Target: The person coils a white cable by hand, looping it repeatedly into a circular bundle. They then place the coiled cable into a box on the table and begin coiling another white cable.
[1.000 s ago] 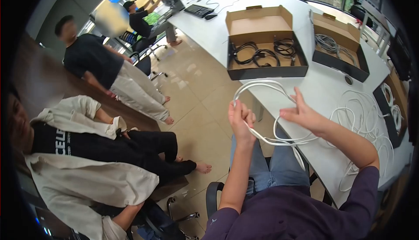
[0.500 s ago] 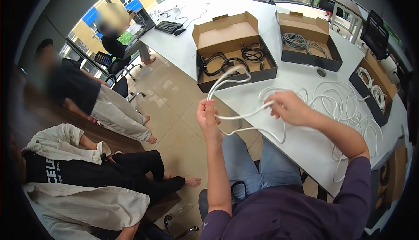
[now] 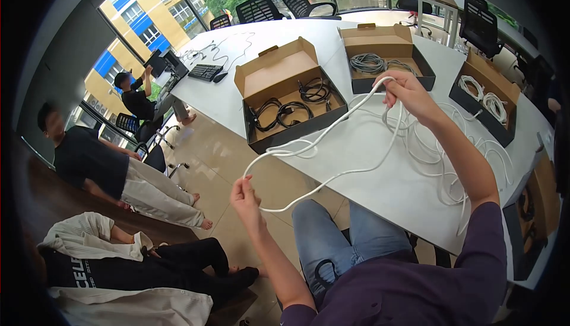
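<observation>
Cable (image 3: pixel 355 172) hung in a broad loop: the left hand (image 3: pixel 245 198) pinched it beyond the edge of the table (image 3: pixel 409 213), over the floor (image 3: pixel 222 157); the right hand (image 3: pixel 407 91), well apart, pinched it inside that edge, near the open boxes (image 3: pixel 279 68).
</observation>
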A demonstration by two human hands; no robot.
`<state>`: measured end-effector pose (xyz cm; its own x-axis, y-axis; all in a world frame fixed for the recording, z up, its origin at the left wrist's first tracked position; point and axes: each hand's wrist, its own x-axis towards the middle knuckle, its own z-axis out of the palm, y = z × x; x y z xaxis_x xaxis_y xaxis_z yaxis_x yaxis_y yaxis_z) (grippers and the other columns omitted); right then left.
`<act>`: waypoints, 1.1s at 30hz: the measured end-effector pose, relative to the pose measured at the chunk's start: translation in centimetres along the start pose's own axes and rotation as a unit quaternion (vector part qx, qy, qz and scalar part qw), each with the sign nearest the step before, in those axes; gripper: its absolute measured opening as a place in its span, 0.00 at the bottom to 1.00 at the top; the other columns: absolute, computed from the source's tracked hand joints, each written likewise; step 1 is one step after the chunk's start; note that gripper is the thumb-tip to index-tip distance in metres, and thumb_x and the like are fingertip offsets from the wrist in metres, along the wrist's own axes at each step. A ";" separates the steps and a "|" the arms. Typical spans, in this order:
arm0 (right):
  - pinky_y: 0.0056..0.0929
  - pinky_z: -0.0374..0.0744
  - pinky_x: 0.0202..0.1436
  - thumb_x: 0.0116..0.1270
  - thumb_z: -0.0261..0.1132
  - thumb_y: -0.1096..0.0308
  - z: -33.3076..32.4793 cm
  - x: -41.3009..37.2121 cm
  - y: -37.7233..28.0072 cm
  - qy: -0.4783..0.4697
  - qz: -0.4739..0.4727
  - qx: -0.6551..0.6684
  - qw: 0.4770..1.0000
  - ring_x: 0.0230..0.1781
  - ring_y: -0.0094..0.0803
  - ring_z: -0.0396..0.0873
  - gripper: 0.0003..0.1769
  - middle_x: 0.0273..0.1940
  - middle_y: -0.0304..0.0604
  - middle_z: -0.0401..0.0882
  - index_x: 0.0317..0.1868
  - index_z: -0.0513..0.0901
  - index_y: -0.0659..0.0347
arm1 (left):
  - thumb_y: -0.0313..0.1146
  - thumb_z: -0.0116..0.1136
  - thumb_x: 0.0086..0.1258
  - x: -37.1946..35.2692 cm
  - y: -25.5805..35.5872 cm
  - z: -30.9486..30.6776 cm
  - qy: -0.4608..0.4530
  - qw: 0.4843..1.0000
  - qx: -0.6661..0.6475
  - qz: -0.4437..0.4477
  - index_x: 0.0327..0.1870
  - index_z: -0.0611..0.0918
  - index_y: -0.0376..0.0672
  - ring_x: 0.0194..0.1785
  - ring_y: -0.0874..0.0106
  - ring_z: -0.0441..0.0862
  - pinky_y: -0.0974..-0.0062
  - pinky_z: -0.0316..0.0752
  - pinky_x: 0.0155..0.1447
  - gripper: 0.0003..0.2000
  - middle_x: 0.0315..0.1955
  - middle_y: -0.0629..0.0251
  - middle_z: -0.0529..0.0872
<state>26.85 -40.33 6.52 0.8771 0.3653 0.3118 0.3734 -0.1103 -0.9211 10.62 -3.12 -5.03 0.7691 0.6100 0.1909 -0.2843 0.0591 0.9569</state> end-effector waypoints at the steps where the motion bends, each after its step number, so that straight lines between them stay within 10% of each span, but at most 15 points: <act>1: 0.20 0.72 0.30 0.74 0.51 0.71 -0.5 0.1 0.4 0.017 -0.019 -0.023 0.999 0.22 0.15 0.70 0.11 0.19 0.30 0.70 0.42 0.81 0.64 | 0.35 0.54 0.75 0.1 -0.1 -0.9 0.019 1.000 -0.017 0.002 0.41 0.80 0.40 0.19 0.89 0.53 0.86 0.46 0.22 0.08 0.18 0.82 0.62; 12: 0.34 0.69 0.29 0.67 0.55 0.72 -0.8 0.3 3.1 0.113 -0.158 -0.316 0.929 0.22 0.42 0.74 0.09 0.23 0.53 0.75 0.38 0.80 0.68 | 0.38 0.49 0.78 -0.5 0.9 -6.7 0.176 0.970 -0.158 0.049 0.40 0.72 0.44 0.18 0.86 0.53 0.84 0.49 0.22 0.08 0.18 0.78 0.59; 15: 0.32 0.69 0.28 0.67 0.56 0.71 -0.4 1.1 4.5 0.095 -0.176 -0.320 0.926 0.22 0.36 0.74 0.09 0.21 0.49 0.74 0.37 0.80 0.68 | 0.38 0.49 0.78 -0.7 1.0 -6.8 0.172 0.958 -0.223 0.042 0.41 0.72 0.44 0.19 0.85 0.56 0.84 0.53 0.23 0.08 0.19 0.77 0.61; 22: 0.25 0.74 0.32 0.65 0.56 0.73 1.4 0.4 3.2 -0.179 -0.025 -0.232 0.956 0.26 0.23 0.76 0.11 0.23 0.40 0.76 0.42 0.83 0.67 | 0.37 0.45 0.79 -1.9 1.9 -5.2 0.117 0.956 -0.269 -0.012 0.46 0.76 0.40 0.18 0.85 0.56 0.84 0.52 0.22 0.10 0.18 0.77 0.60; 33: 0.31 0.79 0.47 0.65 0.67 0.61 8.5 -0.9 0.0 -0.563 -0.029 -0.228 0.794 0.41 0.38 0.83 0.24 0.39 0.49 0.84 0.59 0.77 0.61 | 0.36 0.43 0.78 -2.7 4.8 -1.2 0.013 0.979 -0.200 -0.032 0.57 0.76 0.36 0.15 0.85 0.46 0.82 0.44 0.21 0.16 0.15 0.80 0.51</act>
<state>23.44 -32.82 4.29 0.1255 0.9482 -0.2917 0.6989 -0.2932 -0.6523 6.48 -3.51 -1.19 0.7790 0.6149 0.1223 -0.4416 0.3996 0.8033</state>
